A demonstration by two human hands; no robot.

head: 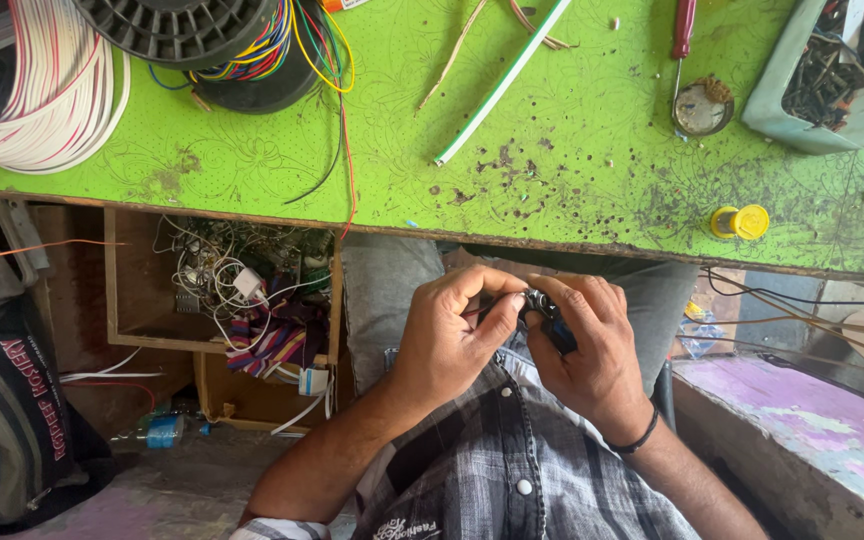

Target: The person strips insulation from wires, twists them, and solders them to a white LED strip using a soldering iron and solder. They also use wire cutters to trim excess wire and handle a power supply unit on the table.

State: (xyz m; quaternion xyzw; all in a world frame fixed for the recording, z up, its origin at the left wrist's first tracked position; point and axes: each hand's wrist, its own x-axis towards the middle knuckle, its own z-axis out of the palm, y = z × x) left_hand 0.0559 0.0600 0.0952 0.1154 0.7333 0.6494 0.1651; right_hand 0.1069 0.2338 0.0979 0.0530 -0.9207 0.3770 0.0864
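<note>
A person's left hand (449, 335) and right hand (584, 345) meet over the lap, both pinching a small dark metal part (540, 305) between fingertips, below the green workbench (572, 150). A yellow spool (739, 221) sits at two o'clock, white wire coils (47, 95) at ten o'clock.

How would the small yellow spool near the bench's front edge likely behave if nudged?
The yellow spool looks small and round, so it is probably light and would slide or roll easily. Lying close to the green bench edge, it could well drop off. It looks rigid, not floppy.
</note>
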